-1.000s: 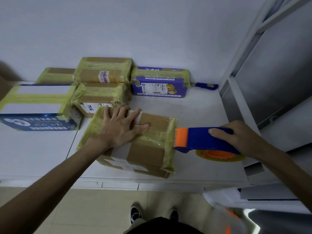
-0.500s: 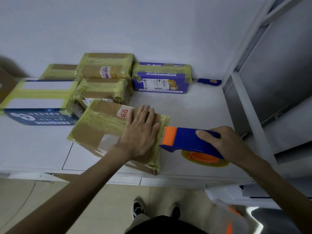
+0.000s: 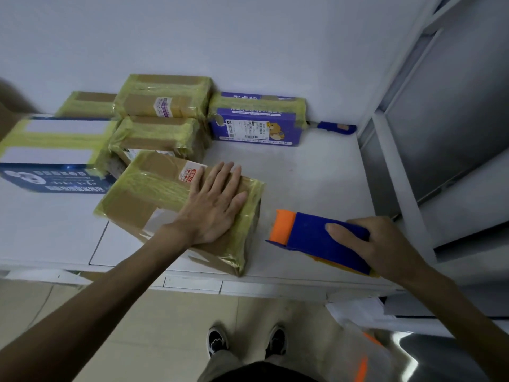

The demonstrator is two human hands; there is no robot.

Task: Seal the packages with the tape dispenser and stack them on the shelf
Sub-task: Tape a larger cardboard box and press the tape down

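At centre frame, a taped cardboard package (image 3: 176,205) is pressed flat on the white shelf (image 3: 316,177) by the left hand (image 3: 213,208), fingers straight. At right, just beside it, the blue tape dispenser (image 3: 316,238) is gripped by the right hand (image 3: 377,244).

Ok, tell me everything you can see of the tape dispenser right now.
The tape dispenser has a blue, plastic-looking body with an orange front end; a sliver of yellow-orange tape roll shows under its lower edge. It lies tilted, orange end pointing left toward the taped brown box, with a clear gap between them. The right hand grips its rear half, fingers curled round it. It is over the white table near the front edge; whether it rests on the surface or hovers cannot be told.
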